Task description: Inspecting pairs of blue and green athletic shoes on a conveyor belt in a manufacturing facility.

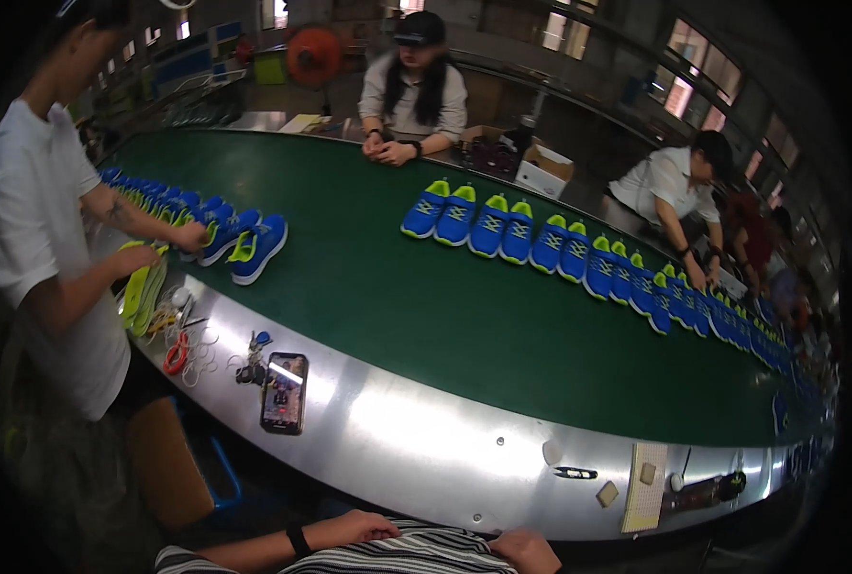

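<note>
At the lower edge, my left hand (364,526) has its fingers curled in against the striped shirt (435,545) I wear. A dark band circles that wrist. On the other side of the same cloth, my right hand (526,551) is closed at its edge, its fingertips mostly hidden. Both hands are below the metal table rim (397,430), apart from everything on it. Nearest to them on the rim are a small black-handled tool (575,473), a pale block (608,494) and a yellowish lined pad (644,488).
Blue shoes (488,226) with lime linings stand in a row on the green belt (349,258). At left, a person (53,210) handles more shoes (259,249). A phone (284,392), keys (251,359) and orange scissors (176,354) lie on the rim. Other people work across.
</note>
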Available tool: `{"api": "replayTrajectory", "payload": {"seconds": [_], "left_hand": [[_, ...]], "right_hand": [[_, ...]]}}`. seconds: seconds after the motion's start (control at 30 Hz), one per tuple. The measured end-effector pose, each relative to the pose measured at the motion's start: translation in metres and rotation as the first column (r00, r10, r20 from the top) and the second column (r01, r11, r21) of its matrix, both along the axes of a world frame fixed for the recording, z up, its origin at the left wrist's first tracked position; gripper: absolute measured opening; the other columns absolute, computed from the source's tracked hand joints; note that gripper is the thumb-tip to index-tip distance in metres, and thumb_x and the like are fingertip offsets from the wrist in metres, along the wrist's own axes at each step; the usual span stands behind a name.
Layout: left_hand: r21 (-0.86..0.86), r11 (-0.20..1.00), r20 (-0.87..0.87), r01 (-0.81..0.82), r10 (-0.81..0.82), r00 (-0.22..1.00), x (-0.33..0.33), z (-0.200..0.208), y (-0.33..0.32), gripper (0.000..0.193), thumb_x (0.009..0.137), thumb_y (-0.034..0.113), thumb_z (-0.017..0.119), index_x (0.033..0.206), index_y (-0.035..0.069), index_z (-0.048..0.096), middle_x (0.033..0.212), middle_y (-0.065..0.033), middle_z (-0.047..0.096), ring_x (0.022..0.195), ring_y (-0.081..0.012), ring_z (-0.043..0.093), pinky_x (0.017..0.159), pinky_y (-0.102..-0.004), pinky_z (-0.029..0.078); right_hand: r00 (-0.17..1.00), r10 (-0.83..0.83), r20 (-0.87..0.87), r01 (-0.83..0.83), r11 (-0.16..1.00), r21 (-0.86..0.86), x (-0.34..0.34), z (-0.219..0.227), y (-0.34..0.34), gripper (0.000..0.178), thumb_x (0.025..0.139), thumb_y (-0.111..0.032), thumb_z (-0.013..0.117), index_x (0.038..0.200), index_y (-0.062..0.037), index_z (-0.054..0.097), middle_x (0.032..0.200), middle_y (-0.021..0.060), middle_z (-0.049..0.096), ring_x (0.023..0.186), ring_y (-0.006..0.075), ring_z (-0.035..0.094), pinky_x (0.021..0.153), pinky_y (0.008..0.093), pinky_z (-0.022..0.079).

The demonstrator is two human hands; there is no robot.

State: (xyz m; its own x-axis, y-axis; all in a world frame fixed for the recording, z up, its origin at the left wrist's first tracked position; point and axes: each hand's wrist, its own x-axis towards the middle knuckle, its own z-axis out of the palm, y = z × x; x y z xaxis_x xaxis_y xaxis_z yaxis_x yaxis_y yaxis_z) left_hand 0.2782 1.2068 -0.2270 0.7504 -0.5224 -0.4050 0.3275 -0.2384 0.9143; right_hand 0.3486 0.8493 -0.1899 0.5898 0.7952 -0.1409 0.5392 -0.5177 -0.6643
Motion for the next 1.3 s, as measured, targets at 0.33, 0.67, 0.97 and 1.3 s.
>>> {"api": "replayTrajectory", "payload": {"seconds": [0.33,0.67,0.97,1.3], "left_hand": [[0.034,0.998,0.028,-0.056,0.055,0.998,-0.006,0.026,0.023,0.024,0.088,0.013,0.068,0.106,-0.003,0.064,0.09,-0.0072,0.065,0.079,-0.0111,0.058,0.071,-0.0249,0.048],[0.296,0.857,0.496,-0.422,0.239,0.835,0.061,0.079,0.083,0.025,0.085,0.023,0.071,0.099,0.002,0.07,0.084,-0.0063,0.071,0.071,-0.0106,0.062,0.066,-0.0248,0.049],[0.267,0.366,0.901,-0.892,0.233,0.365,0.203,0.064,0.269,0.033,0.082,0.025,0.072,0.105,0.002,0.065,0.096,-0.0124,0.066,0.085,-0.0237,0.063,0.074,-0.0339,0.05],[0.717,-0.292,0.691,-0.633,0.418,0.59,0.284,0.028,0.448,0.116,0.056,0.054,0.084,0.145,0.008,0.026,0.145,-0.0188,0.034,0.134,-0.0347,0.036,0.105,-0.0515,0.032]], "right_hand": [[0.964,0.115,-0.24,-0.05,0.964,0.259,0.009,-0.008,0.002,0.013,0.082,-0.016,0.066,0.09,-0.0047,0.067,0.079,0.0068,0.066,0.072,0.0259,0.062,0.071,0.0357,0.049],[0.927,-0.335,0.167,0.263,0.899,0.349,0.07,0.002,0.067,0.014,0.083,-0.02,0.068,0.093,-0.0099,0.068,0.089,0.003,0.068,0.086,0.0211,0.062,0.084,0.0351,0.041],[0.96,-0.198,0.198,0.235,0.954,-0.186,0.077,-0.014,0.091,0.078,0.078,-0.04,0.072,0.14,-0.0071,0.039,0.153,0.029,0.014,0.142,0.0468,0.011,0.11,0.0609,0.01],[0.977,-0.187,0.102,0.211,0.924,-0.318,0.083,-0.023,0.102,0.085,0.08,-0.056,0.064,0.141,-0.0032,0.036,0.153,0.031,0.008,0.142,0.0482,0.002,0.108,0.0635,-0.001]]}}
